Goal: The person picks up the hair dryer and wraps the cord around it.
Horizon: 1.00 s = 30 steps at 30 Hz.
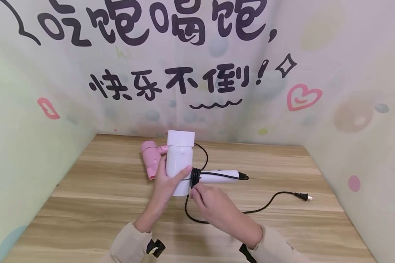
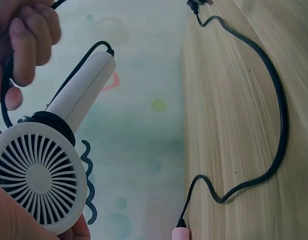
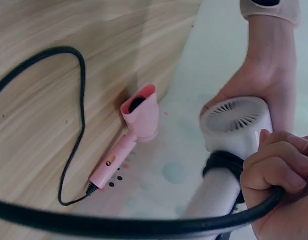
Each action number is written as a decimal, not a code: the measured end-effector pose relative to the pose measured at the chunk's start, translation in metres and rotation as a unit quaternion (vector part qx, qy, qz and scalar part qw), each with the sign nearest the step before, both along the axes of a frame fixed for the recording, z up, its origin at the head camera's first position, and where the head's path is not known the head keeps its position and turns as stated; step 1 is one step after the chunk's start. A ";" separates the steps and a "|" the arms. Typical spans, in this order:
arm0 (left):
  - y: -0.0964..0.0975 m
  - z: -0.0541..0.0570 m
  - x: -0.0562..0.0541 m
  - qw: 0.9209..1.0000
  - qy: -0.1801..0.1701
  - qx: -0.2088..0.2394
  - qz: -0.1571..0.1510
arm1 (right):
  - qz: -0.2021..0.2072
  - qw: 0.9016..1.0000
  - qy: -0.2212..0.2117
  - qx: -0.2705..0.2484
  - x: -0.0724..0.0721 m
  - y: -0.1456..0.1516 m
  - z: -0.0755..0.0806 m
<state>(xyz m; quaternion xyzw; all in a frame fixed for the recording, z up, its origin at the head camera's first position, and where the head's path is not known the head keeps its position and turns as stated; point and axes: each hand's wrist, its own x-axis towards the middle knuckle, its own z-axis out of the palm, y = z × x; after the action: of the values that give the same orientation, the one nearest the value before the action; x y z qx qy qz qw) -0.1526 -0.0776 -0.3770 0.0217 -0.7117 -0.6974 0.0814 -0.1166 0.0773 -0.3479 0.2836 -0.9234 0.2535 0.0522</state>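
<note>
My left hand (image 1: 166,182) grips the body of a white hair dryer (image 1: 179,160), raised in front of me. Its vented round end (image 2: 39,179) faces the left wrist camera. The dryer's white handle (image 1: 222,176) points right, and turns of black cord (image 1: 195,176) circle it close to the body. Just below these turns, my right hand (image 1: 214,201) pinches the cord, fingers curled around it. From that hand, a length of cord (image 3: 144,226) sweeps across the right wrist view. Part of the left hand is hidden behind the dryer.
A pink hair dryer (image 1: 150,159) lies on the wooden table (image 1: 95,204), behind and left of the white one. Its black cord (image 2: 281,115) curves over the table to a two-pin plug (image 1: 303,197) at the right. A printed cloth (image 1: 145,113) hangs behind.
</note>
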 end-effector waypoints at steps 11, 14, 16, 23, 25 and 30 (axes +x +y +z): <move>-0.001 0.006 0.004 0.997 -0.028 0.078 -0.010 | 0.032 0.998 -0.033 -0.039 -0.008 0.004 -0.018; -0.002 0.007 0.005 0.995 -0.032 0.089 -0.013 | 0.050 0.996 -0.060 -0.051 -0.011 0.007 -0.023; -0.002 0.008 0.005 0.994 -0.035 0.099 -0.016 | 0.058 0.994 -0.077 -0.052 -0.013 0.010 -0.026; -0.003 0.010 0.007 0.991 -0.041 0.121 -0.034 | 0.053 0.994 -0.093 -0.034 -0.019 0.015 -0.035; -0.003 0.011 0.007 0.991 -0.043 0.123 -0.038 | 0.050 0.994 -0.093 -0.029 -0.020 0.016 -0.035; -0.003 0.012 0.008 0.990 -0.051 0.129 -0.039 | 0.045 0.994 -0.095 -0.018 -0.019 0.016 -0.033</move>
<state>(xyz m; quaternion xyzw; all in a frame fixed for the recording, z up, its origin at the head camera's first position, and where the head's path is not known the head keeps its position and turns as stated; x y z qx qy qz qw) -0.1441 -0.0811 -0.3645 0.0397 -0.6197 -0.7837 0.0139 -0.1355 0.0933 -0.3809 0.2986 -0.9056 0.2982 -0.0423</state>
